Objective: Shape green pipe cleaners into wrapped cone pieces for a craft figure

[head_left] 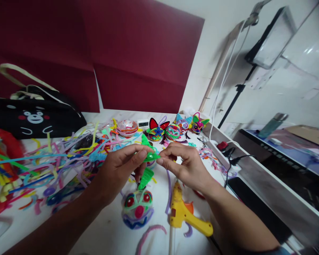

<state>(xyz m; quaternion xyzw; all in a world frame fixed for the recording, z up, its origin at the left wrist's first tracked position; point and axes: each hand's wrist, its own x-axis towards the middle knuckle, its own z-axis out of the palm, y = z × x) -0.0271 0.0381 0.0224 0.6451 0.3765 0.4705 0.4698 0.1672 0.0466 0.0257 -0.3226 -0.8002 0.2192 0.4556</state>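
Observation:
Above the middle of the table, my left hand (124,163) pinches a small green fuzzy piece (151,156) from the left. The thumb and forefinger of my right hand (184,163) are closed on its right tip. Below my left fingers, a green pointed piece (145,178) stands at the top of a clown-like face (138,209) with red eyes, a red nose and a wavy blue mouth. Another green point (145,140) shows behind my left fingers. A yellow glue gun (182,214) lies below my right hand.
Tangled colourful fuzzy strips (77,159) cover the left side. Decorated balls (156,131) with ears line the back near a clear bowl (127,127). A black bag (34,117) stands at back left. A power strip (224,156) and a black phone (257,205) are at right.

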